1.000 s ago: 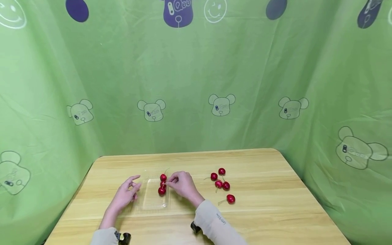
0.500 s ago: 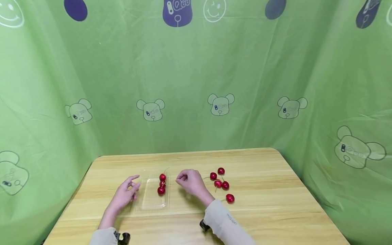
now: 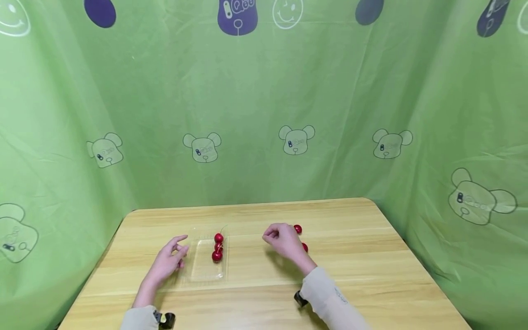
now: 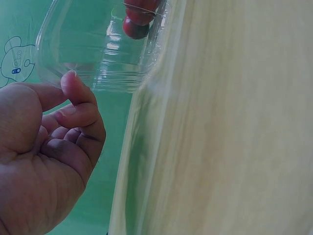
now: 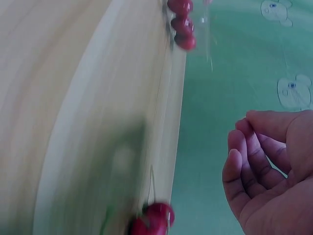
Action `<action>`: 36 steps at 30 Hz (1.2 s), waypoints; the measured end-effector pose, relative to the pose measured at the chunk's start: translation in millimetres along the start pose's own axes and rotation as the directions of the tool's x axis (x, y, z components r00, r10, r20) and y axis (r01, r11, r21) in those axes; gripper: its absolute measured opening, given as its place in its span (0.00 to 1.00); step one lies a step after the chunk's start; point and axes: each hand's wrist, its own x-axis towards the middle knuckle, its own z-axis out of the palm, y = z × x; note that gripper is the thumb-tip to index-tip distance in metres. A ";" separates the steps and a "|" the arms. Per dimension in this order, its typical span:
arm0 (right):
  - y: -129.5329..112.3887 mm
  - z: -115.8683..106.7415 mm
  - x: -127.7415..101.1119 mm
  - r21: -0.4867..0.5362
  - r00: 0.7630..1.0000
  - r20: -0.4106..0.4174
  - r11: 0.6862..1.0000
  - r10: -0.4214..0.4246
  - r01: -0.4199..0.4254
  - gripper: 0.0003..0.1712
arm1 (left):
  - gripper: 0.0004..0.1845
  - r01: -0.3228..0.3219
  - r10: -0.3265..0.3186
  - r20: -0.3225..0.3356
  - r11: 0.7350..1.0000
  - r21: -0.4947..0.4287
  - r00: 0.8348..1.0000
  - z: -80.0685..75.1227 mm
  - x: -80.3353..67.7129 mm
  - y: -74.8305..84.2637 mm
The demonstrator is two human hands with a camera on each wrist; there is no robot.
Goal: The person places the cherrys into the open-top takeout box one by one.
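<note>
Right hand [image 3: 284,241] hovers palm-down with loosely curled fingers holding nothing, right over the loose red cherries [image 3: 298,228] toward the right side of the light wooden table [image 3: 371,275]. Left hand [image 3: 167,260] rests relaxed, fingertip touching the clear plastic tray [image 3: 206,270] mid-table, which holds three red cherries [image 3: 217,247] along its right edge.

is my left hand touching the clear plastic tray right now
Touching. In the left wrist view a fingertip of the left hand rests against the wall of the clear plastic tray.
</note>
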 end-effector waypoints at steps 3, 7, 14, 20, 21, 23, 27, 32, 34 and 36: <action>11.4 -13.4 -0.9 -0.010 0.999 -0.035 1.000 0.025 -0.026 0.04 | 0.27 -0.002 0.002 -0.001 1.000 -0.002 1.000 0.1 0.4 -0.9; 28.1 -32.3 -2.9 -0.008 0.996 -0.052 0.997 0.073 -0.073 0.02 | 0.27 -0.003 0.003 0.000 1.000 0.000 1.000 0.5 1.0 -2.0; 55.3 -58.6 -3.8 -0.042 0.987 -0.070 0.988 0.145 -0.148 0.03 | 0.27 -0.002 0.002 -0.004 1.000 -0.003 1.000 -0.1 1.3 -2.7; 75.5 -70.1 -3.9 -0.065 0.980 -0.068 0.980 0.186 -0.191 0.05 | 0.27 -0.007 0.007 -0.003 1.000 0.001 1.000 0.1 1.4 -1.7; 78.8 -70.9 -3.8 -0.062 0.978 -0.065 0.977 0.198 -0.202 0.05 | 0.27 -0.007 0.007 -0.003 1.000 0.003 1.000 0.3 1.6 -1.6; 84.6 -71.4 -3.5 -0.045 0.973 -0.048 0.972 0.226 -0.229 0.06 | 0.27 -0.006 0.006 -0.003 1.000 0.006 1.000 0.3 1.5 -0.9; 93.4 -69.9 -1.5 -0.013 0.960 -0.015 0.960 0.280 -0.280 0.06 | 0.27 -0.004 0.004 -0.006 1.000 0.012 1.000 0.6 1.8 -0.4; 100.5 -66.3 2.4 -0.014 0.952 0.000 0.952 0.307 -0.307 0.05 | 0.27 -0.004 0.004 -0.004 1.000 0.007 1.000 0.6 2.1 -1.0; 103.1 -64.7 4.1 -0.017 0.952 0.013 0.952 0.305 -0.305 0.06 | 0.27 -0.005 0.005 -0.003 1.000 0.006 1.000 0.3 1.8 -1.2; 104.9 -63.5 6.1 -0.022 0.951 0.028 0.951 0.309 -0.308 0.06 | 0.27 -0.005 0.005 -0.005 1.000 0.007 1.000 0.1 1.7 -1.4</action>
